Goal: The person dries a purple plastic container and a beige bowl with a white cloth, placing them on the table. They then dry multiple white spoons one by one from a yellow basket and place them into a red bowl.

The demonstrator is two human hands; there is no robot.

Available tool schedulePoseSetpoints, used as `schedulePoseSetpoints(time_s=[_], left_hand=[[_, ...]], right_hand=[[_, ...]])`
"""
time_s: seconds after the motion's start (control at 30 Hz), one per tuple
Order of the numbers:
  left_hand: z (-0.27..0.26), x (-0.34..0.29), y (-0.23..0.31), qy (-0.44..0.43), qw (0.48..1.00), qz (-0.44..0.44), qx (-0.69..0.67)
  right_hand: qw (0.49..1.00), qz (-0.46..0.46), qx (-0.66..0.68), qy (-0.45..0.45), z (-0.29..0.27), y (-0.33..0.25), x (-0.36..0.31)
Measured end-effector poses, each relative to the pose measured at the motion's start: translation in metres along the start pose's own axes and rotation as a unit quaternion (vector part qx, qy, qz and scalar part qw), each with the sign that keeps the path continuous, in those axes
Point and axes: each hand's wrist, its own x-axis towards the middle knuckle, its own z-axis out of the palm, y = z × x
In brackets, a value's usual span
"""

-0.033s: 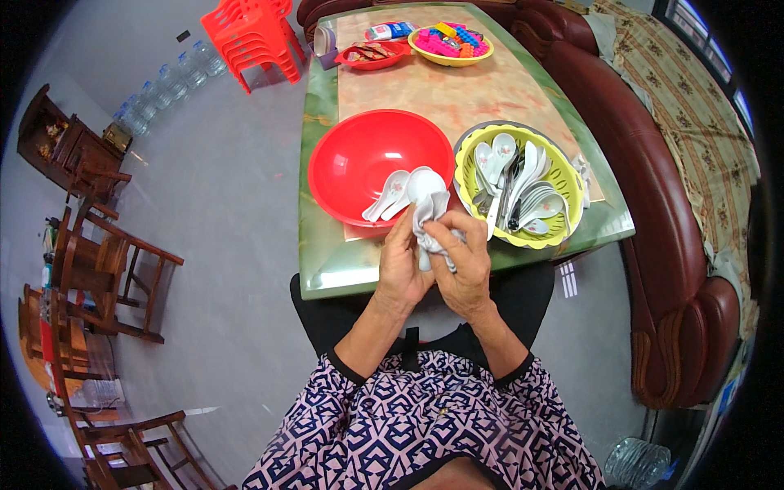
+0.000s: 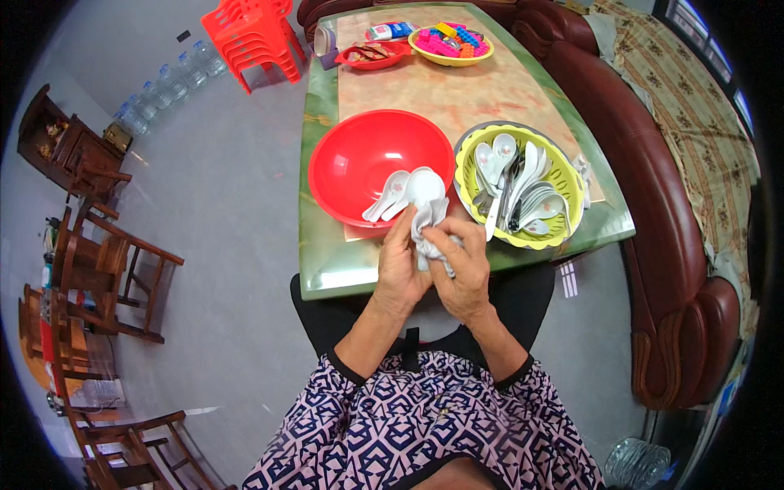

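Just in front of the table's near edge, my left hand (image 2: 398, 265) is closed around a white spoon (image 2: 426, 189); its bowl sticks out past my fingers and its handle is hidden. My right hand (image 2: 464, 273) pinches a crumpled whitish cloth (image 2: 429, 222) wrapped about the spoon. Beyond my hands sits a wide red basin (image 2: 351, 155), with two white spoons (image 2: 387, 194) lying at its near right side. To the right, a yellow-green slotted basket (image 2: 563, 184) holds several white spoons and some dark-handled metal cutlery (image 2: 514, 214).
On the green-edged table (image 2: 335, 273), a yellow bowl of toy bricks (image 2: 447, 59), a red dish (image 2: 398, 54) and a blue-white packet (image 2: 390, 31) stand at the far end. A brown leather sofa (image 2: 637, 204) runs along the right. Wooden chairs (image 2: 106, 269) and stacked red stools (image 2: 253, 45) are left.
My right hand and the cloth have shifted very slightly to the left. My left hand stays almost where it was, and the basin and basket have not moved.
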Motion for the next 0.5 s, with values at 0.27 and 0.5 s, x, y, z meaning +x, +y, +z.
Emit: schedulePoseSetpoints(time_s=[0.27, 0.5], left_hand=[[0.017, -0.006, 0.013, 0.076, 0.983, 0.065, 0.153], [0.015, -0.02, 0.001, 0.038, 0.872, 0.153, 0.463]], right_hand=[[0.969, 0.173, 0.172, -0.037, -0.026, -0.007, -0.011], [0.985, 0.11, 0.13, 0.005, -0.018, 0.02, 0.038]])
